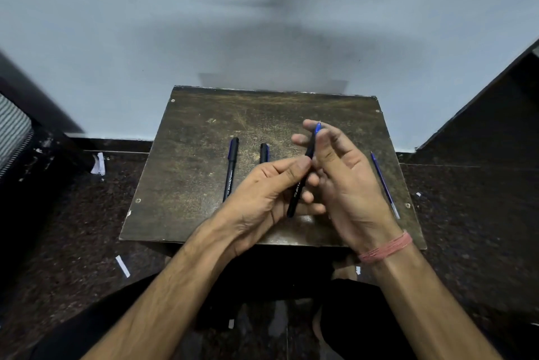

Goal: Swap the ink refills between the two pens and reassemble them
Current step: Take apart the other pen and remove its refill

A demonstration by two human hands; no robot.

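Above the dark wooden table (186, 184), the left hand (262, 199) pinches a black pen barrel (300, 184) between thumb and curled fingers. The right hand (344, 181) closes loosely on the barrel's blue-tipped upper end. Left of the barrel, 1 capped pen (231, 171) and 1 black cap (264, 153) lie on the table. Right of it, a blue refill (384, 183) lies near the table's edge.

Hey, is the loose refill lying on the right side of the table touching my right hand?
Apart. The head view shows bare table between the loose refill and the right hand, which holds the black pen.
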